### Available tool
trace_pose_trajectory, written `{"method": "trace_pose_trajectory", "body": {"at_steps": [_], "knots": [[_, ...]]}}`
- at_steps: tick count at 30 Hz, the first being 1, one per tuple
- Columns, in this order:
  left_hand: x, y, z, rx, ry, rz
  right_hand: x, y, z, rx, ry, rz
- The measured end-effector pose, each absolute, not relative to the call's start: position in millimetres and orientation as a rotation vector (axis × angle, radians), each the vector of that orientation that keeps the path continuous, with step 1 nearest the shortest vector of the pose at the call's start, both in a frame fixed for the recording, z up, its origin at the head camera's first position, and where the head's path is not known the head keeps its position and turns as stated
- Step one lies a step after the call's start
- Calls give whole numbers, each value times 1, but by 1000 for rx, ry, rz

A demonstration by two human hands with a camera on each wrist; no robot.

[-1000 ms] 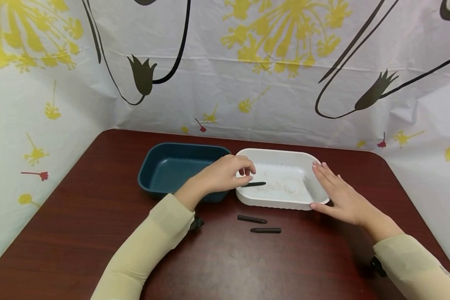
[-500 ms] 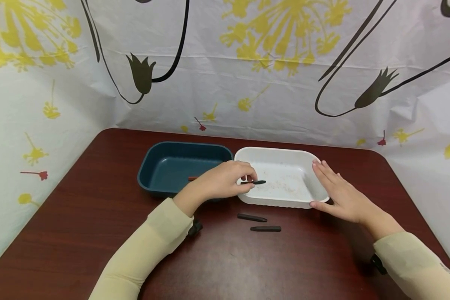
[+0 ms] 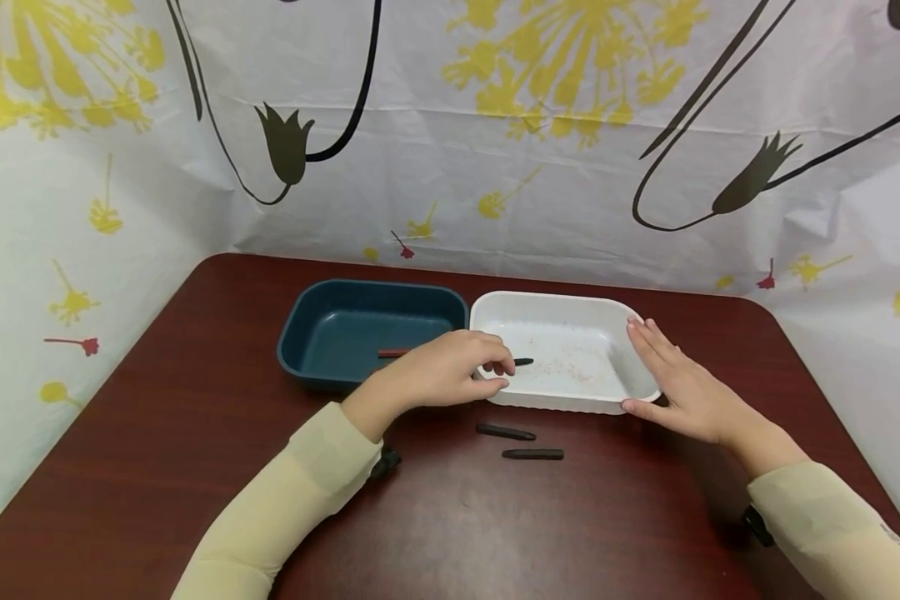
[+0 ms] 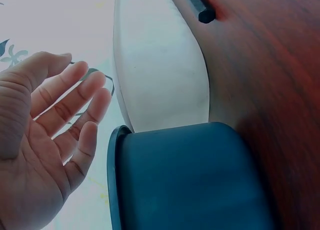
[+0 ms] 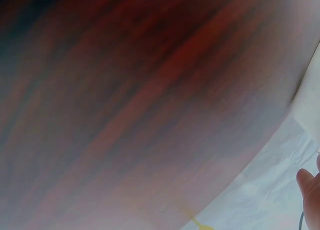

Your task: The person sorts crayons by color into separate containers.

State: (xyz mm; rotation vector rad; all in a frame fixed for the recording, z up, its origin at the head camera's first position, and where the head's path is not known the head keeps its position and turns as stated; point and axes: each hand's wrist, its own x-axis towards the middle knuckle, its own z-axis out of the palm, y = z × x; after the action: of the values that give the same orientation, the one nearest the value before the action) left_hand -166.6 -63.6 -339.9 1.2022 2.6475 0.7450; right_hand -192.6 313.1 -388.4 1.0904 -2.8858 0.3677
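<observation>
From the head view, the left hand [image 3: 438, 372] hangs over the near left corner of the white tray [image 3: 562, 304], its fingers loosely curled and spread, gripping nothing. A black crayon [image 3: 522, 362] lies on the tray floor just past those fingertips, partly hidden by them; whether a finger touches it I cannot say. The right hand [image 3: 678, 386] lies flat against the tray's right rim, fingers straight and together, the thumb along the near right corner. A dark blue tray [image 3: 367, 293] sits touching the white one on its left, both toward the far edge of the dark red table [image 3: 157, 433], and a red crayon [image 3: 393, 352] rests inside it, just beyond the left hand's knuckles. Two more black crayons [image 3: 506, 432] [image 3: 532, 454] lie on the table just in front of the white tray, between the two forearms.

The left wrist view shows the left hand's palm [image 4: 35, 145] with fingers relaxed and apart, holding nothing, beside the blue tray's outer wall [image 4: 190, 180] and the white tray's wall [image 4: 160, 64]; the end of one black crayon [image 4: 200, 7] shows on the table.

The right wrist view is mostly blurred tabletop [image 5: 125, 99]; only a fingertip [image 5: 310, 190] shows at the right edge.
</observation>
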Motion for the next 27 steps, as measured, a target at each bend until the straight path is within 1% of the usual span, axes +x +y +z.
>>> {"method": "trace_pose_trajectory", "body": {"at_steps": [14, 27], "knots": [[-153, -66, -342, 1289, 2624, 732, -193, 312, -388, 1091, -2896, 438], [-143, -67, -347, 1315, 2627, 653, -192, 313, -388, 1085, -2904, 446]]}}
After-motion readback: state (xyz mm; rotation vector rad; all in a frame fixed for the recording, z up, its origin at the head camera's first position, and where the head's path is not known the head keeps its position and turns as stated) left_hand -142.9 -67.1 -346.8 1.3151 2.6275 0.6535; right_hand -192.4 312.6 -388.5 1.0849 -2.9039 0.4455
